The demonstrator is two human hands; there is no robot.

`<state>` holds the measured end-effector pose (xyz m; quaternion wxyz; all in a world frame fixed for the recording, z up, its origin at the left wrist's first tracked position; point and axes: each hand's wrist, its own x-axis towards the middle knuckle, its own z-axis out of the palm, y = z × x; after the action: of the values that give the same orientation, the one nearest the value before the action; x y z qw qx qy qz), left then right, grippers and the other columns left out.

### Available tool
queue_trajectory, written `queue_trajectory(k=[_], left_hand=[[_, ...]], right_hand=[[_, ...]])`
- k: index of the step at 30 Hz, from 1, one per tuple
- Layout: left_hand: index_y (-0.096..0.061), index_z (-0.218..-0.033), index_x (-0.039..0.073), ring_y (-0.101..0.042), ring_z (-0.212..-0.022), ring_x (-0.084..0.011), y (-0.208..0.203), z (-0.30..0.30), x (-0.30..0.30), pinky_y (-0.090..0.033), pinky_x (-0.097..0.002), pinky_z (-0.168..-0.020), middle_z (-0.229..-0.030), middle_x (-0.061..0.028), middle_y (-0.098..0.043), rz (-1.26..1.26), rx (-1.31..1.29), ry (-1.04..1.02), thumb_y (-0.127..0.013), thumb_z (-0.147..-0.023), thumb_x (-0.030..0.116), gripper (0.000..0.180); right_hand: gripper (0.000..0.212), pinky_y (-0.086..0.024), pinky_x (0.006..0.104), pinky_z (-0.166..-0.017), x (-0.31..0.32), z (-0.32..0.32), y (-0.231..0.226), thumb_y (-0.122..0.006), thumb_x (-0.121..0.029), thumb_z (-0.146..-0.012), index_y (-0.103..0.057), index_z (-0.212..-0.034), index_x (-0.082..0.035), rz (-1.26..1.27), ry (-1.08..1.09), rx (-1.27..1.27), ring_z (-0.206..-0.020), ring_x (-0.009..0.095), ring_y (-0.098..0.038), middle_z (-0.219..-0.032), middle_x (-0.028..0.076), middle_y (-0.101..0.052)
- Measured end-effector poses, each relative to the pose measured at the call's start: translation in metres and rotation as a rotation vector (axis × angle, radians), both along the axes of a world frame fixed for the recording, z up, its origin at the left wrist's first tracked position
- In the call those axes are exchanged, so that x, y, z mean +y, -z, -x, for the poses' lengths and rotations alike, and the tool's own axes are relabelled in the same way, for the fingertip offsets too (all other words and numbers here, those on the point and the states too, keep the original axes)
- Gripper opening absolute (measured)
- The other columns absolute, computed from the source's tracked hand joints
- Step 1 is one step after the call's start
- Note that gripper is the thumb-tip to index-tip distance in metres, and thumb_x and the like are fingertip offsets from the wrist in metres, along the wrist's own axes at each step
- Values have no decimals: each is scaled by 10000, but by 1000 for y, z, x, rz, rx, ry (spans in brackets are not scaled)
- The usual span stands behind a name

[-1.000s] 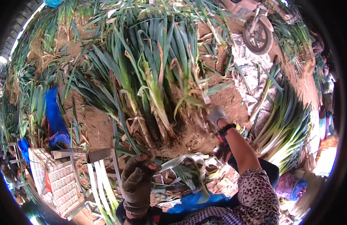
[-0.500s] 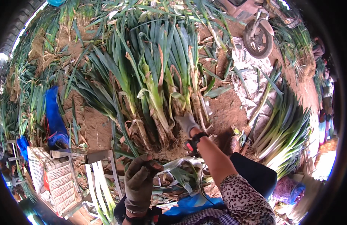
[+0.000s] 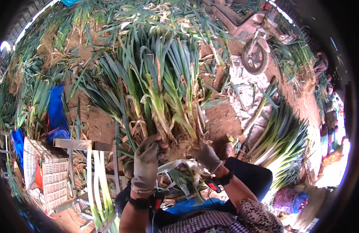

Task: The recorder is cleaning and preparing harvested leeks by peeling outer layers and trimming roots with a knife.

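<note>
Fingers of the gloved right hand (image 3: 207, 158) are closed around the root end of a leek (image 3: 183, 119), whose pale stem slants away from them, up into the standing bunch (image 3: 154, 77). The gloved left hand (image 3: 144, 165) is just across from them, its fingers curled toward the thumb; whether they pinch anything I cannot tell. The bunch walls off the space straight ahead of both sets of fingers, its roots near the left fingertips. Room opens to the right of the right fingers, over brown soil (image 3: 223, 121) that runs out to the edge of a whitish sheet (image 3: 245, 97). Nearer the body on that side, a dark-trousered knee (image 3: 251, 174) bounds the space. Left of the left fingers stands the hard edge of a metal frame (image 3: 82, 145); stripped leaves (image 3: 180, 179) fill the gap below and between the hands. Half a second ago the right fingers were in among the lower stems; now they have drawn back toward the body and closer to the left hand, while the left fingers keep their curl.
</note>
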<state>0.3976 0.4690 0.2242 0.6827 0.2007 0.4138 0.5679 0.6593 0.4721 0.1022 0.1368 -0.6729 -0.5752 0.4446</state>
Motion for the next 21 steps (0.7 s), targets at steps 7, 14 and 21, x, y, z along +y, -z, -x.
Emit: queue_trajectory(k=[7, 14, 21], left_hand=[[-607, -1302, -5, -715, -1075, -289, 56, -28, 5, -544, -459, -1024, -1152, -152, -723, 14, -102, 169, -605, -1040, 173, 317], [-666, -1138, 40, -695, -1116, -319, 95, -106, -4, -527, -500, -1071, -1122, -148, -730, 64, -569, 273, -763, -967, 271, 304], [-649, -1247, 72, -653, -1183, -312, -19, -180, -56, -528, -536, -1074, -1236, -136, -698, -161, -578, 267, -714, -1005, 292, 333]], right_hand=[[352, -602, 369, -682, -63, -60, -185, -747, -249, -957, -645, -1237, -63, 82, -285, -263, -774, 211, -734, -862, 120, -732], [630, -570, 446, -678, -172, -79, -398, -730, -341, -915, -543, -1442, -51, -169, -528, -584, -705, 361, -724, -754, 182, -699], [688, -577, 386, -677, -274, -117, -492, -882, -192, -778, -619, -1381, 11, -455, -517, -744, -735, 310, -742, -896, 161, -738]])
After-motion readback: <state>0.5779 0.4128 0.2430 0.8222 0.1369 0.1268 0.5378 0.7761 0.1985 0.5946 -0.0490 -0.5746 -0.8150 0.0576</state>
